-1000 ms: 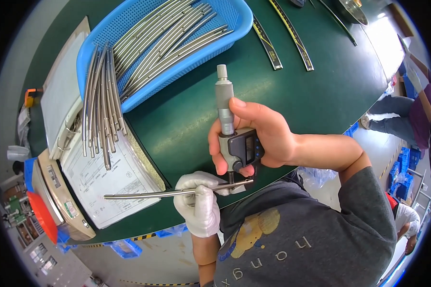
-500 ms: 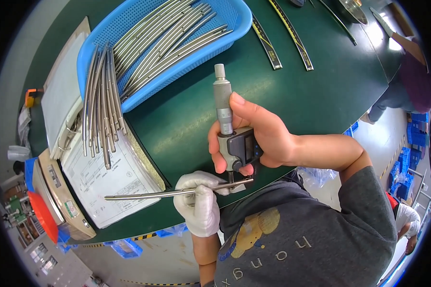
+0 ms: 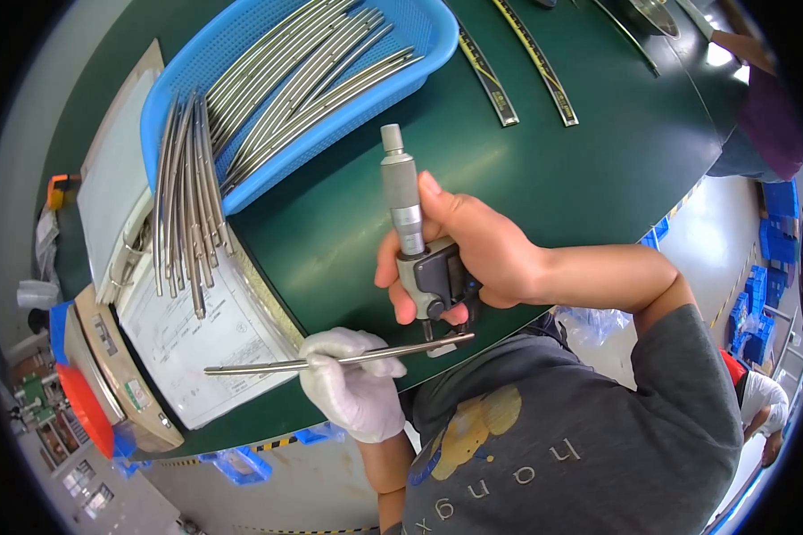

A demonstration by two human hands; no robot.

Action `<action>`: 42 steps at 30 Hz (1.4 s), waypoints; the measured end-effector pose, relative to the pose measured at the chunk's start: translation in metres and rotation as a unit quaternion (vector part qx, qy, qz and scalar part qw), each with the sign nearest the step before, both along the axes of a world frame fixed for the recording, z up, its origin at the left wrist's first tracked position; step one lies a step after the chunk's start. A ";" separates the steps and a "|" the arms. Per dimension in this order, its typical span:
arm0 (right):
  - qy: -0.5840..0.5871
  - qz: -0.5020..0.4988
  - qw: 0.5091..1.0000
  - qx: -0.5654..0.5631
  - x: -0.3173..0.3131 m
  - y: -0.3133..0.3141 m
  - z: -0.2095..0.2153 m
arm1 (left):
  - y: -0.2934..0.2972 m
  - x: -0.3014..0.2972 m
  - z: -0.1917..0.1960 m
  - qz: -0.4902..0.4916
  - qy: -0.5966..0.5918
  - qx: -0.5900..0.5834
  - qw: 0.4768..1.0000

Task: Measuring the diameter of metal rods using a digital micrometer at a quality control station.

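Observation:
Bare of any glove, my right hand (image 3: pixel 491 241) is wrapped round a digital micrometer (image 3: pixel 404 192), its thumb on the grey barrel and the display side turned toward the palm. My left hand (image 3: pixel 352 383), in a white glove, pinches a thin metal rod (image 3: pixel 259 367) near its middle. The rod lies almost level, with its right end at the micrometer's measuring jaws; whether the jaws touch it I cannot tell. Beyond my hands, a blue plastic basket (image 3: pixel 330 147) holds several similar metal rods (image 3: pixel 285 80). More rods (image 3: pixel 187 205) hang over its left side onto papers.
Printed drawings (image 3: pixel 178 348) lie on the green table (image 3: pixel 589 187). A beige scale (image 3: pixel 125 374) stands at the left edge beside a binder (image 3: pixel 120 160). Two dark strips with yellow markings (image 3: pixel 540 62) lie at the back. Another person's arm (image 3: pixel 740 49) reaches in at the far right.
My left hand has shifted slightly left along the rod, its fingers now farther from the micrometer. The micrometer has moved a little left and tilted slightly.

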State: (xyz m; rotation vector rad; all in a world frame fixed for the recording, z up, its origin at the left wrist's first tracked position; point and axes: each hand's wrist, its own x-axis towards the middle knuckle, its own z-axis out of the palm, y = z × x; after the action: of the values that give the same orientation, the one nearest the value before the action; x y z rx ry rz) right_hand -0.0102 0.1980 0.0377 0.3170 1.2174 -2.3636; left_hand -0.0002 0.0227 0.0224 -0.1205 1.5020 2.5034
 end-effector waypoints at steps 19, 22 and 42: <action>0.019 -0.015 0.999 -0.037 0.003 -0.001 -0.002 | 0.001 0.002 -0.001 -0.047 0.025 -0.039 0.998; 0.011 -0.006 0.999 -0.033 0.001 -0.001 -0.001 | 0.001 0.001 0.000 -0.020 0.045 -0.024 0.998; 0.003 -0.016 0.997 -0.071 0.003 -0.003 -0.001 | 0.002 0.005 0.001 -0.051 0.000 -0.032 0.998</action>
State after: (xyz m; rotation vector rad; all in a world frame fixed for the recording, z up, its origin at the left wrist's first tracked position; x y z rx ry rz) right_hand -0.0077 0.1954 0.0369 0.2836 1.0465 -2.4652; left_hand 0.0048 0.0250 0.0237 -0.0509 1.5478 2.3770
